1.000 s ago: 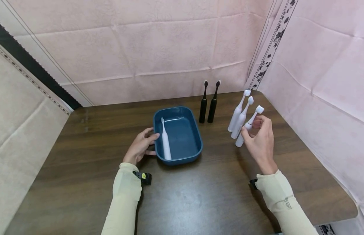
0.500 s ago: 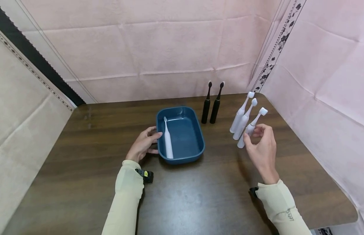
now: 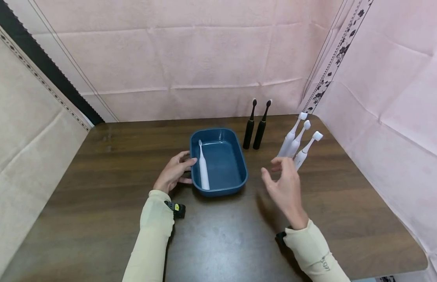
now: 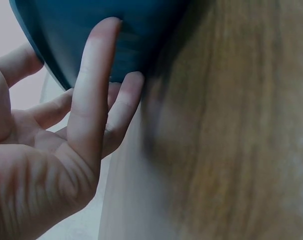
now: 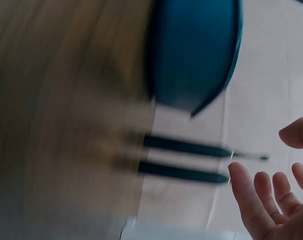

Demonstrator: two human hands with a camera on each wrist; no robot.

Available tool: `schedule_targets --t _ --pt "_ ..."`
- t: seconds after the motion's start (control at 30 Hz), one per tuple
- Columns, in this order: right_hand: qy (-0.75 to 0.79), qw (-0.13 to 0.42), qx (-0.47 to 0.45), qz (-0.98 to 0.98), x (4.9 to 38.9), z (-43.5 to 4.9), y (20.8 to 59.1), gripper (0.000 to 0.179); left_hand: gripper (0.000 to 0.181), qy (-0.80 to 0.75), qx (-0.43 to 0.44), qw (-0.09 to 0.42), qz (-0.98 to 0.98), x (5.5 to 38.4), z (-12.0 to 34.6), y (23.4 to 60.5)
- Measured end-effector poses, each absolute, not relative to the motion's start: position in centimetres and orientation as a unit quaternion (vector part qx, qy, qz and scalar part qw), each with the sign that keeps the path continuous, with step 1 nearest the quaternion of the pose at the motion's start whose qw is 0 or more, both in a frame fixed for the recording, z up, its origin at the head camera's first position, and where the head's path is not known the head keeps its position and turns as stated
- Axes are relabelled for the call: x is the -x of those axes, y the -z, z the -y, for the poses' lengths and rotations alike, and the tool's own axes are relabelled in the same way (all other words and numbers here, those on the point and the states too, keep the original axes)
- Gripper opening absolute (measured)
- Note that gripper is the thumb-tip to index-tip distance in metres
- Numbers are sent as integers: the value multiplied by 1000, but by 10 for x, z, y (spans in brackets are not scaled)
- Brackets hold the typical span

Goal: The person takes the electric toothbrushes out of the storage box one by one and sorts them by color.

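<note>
My left hand (image 3: 174, 171) holds the left side of a dark blue plastic bin (image 3: 225, 166), its thumb at the rim and its fingers against the outer wall (image 4: 136, 30). Inside the bin, a white electric toothbrush (image 3: 203, 170) lies along the left wall. My right hand (image 3: 284, 190) is in the air right of the bin, fingers loosely bent and holding nothing. Behind it stand three white electric toothbrushes, the nearest (image 3: 301, 157) slightly apart from the middle one (image 3: 294, 145) and the farthest (image 3: 288, 140). The hand hides their lower ends.
Two black electric toothbrushes, a left one (image 3: 249, 133) and a right one (image 3: 260, 134), stand upright between the bin and the white ones. Pink cloth (image 3: 204, 58) hangs behind the brown wooden table (image 3: 98, 196) and along its right side.
My right hand has let go of the nearest white toothbrush and moved left, toward the bin. That toothbrush stays standing. My left hand keeps its hold on the bin; the head view has shifted slightly.
</note>
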State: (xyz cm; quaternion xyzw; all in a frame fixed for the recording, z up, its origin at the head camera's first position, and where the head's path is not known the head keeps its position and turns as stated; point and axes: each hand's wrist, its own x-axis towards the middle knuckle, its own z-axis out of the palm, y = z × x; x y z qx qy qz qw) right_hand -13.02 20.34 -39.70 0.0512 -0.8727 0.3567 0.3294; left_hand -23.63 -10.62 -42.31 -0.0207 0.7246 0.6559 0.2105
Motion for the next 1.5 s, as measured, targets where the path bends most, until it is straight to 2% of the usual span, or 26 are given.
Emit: schedule_targets --t 0.3,0.57,0.87,1.1,1.5 --pt "-359 267 -120 886 124 -153 393 30 58 -662 29 206 -720 233 113 426" --pt "-320 217 -121 914 136 -134 383 32 56 -667 27 204 -716 234 108 426" --pt "-306 173 -118 929 173 -127 343 37 56 -660 24 204 -723 235 105 418" --pt "-297 165 -124 932 208 -116 318 35 55 -661 28 195 -724 236 108 421" --pt "-266 102 -120 951 244 -109 319 33 58 -660 21 210 -721 229 105 418"
